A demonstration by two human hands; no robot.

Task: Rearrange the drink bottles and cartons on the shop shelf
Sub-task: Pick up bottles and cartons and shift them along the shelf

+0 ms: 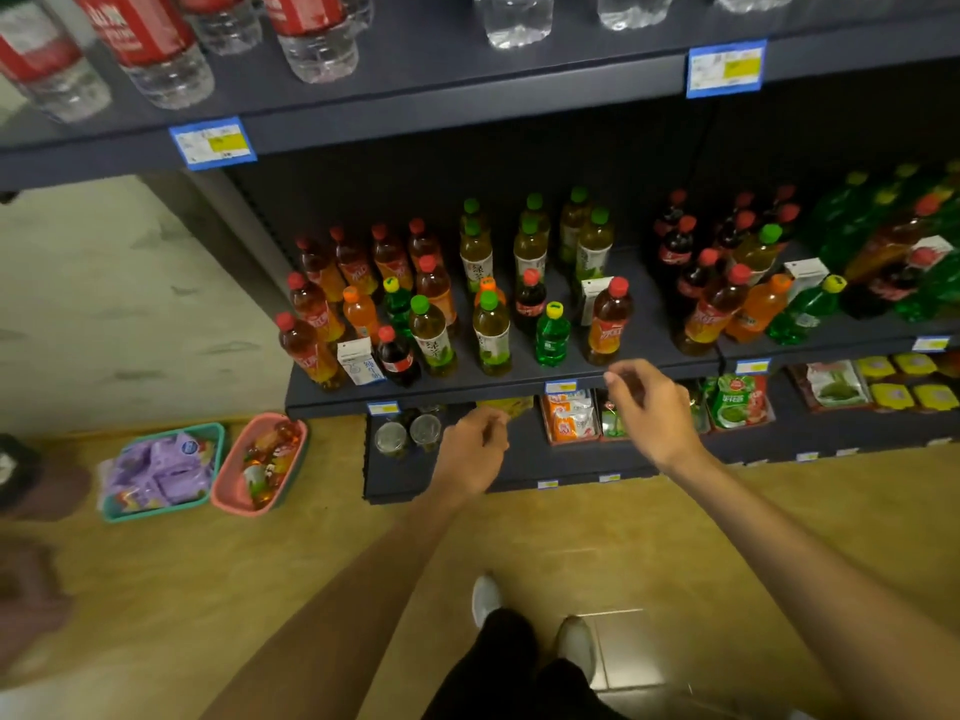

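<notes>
The dark middle shelf (498, 389) carries mixed drinks: red-capped iced tea bottles (311, 350), green-capped tea bottles (491, 335), a small green soda bottle (551, 337), cola bottles (397, 358), orange soda (361, 314) and a white carton (358, 362). An iced tea bottle (609, 322) stands near the front edge. My right hand (652, 413) hovers just below and in front of it, fingers loosely curled, holding nothing. My left hand (475, 452) hangs lower, before the bottom shelf, also holding nothing.
Water bottles (317, 39) line the top shelf. Snack packs (571, 415) and jars (408, 433) fill the bottom shelf. A pink basket (260, 462) with bottles and a teal basket (163, 472) sit on the floor at left. My feet (530, 626) stand on the wooden floor.
</notes>
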